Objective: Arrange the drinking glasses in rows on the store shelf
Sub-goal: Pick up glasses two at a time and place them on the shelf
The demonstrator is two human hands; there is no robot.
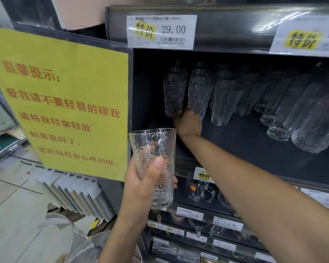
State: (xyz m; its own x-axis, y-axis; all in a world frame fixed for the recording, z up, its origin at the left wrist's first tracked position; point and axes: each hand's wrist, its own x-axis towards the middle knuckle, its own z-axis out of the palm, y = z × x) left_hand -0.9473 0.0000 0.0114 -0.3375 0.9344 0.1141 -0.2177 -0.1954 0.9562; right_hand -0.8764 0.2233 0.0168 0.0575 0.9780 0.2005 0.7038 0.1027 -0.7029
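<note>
dark store shelf [235, 141], glasses in rows. left hand [141, 186] wraps a spare glass [154, 147], likely next to place. right hand [188, 124] sits at the front glass [174, 95] base, probably aligning it; fingers hidden, grip unclear.

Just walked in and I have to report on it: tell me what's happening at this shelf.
A person is stocking textured drinking glasses on a dark store shelf. The left hand holds one glass upright in front of the shelf. The right hand reaches in to the bases of the front-left glass and its neighbour; whether it grips either is hidden. Several rows stand behind them, with taller glasses to the right.
</note>
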